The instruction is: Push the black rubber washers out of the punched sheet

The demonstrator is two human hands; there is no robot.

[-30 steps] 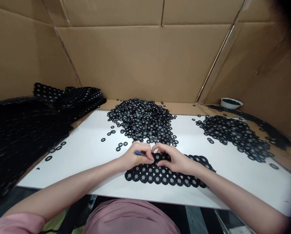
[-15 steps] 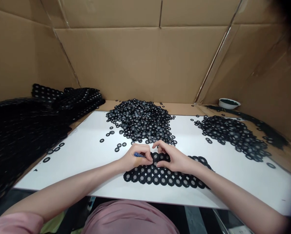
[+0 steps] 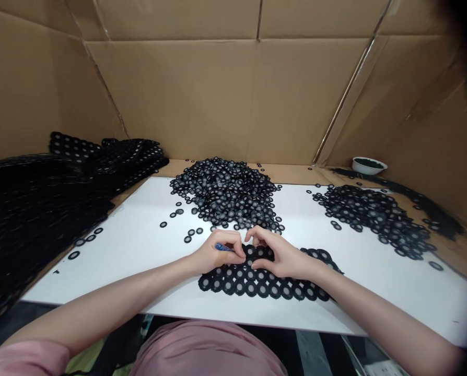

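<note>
My left hand (image 3: 220,251) is closed around a slim blue patterned pen-like tool (image 3: 223,247); its tip is hidden by the fingers. Thumb and forefinger are pinched at the upper edge of a black mat of joined rings with pale centres (image 3: 263,289). Over the same mat, my right hand (image 3: 278,256) has its thumb and forefinger curved apart, the thumb lying along the rings. Nothing shows between those two fingers. Part of the mat lies hidden under both hands.
Loose black rings are heaped behind my hands (image 3: 225,190), with a second heap (image 3: 374,216) to the right. A white bowl (image 3: 369,166) stands at the back right. Black ring-patterned material (image 3: 127,156) and dark strands (image 3: 33,209) cover the left. Cardboard walls (image 3: 218,99) enclose the white board (image 3: 139,235).
Both hands keep nearly the same pose over the mat. The view has shifted very slightly; nothing is picked up or let go.
</note>
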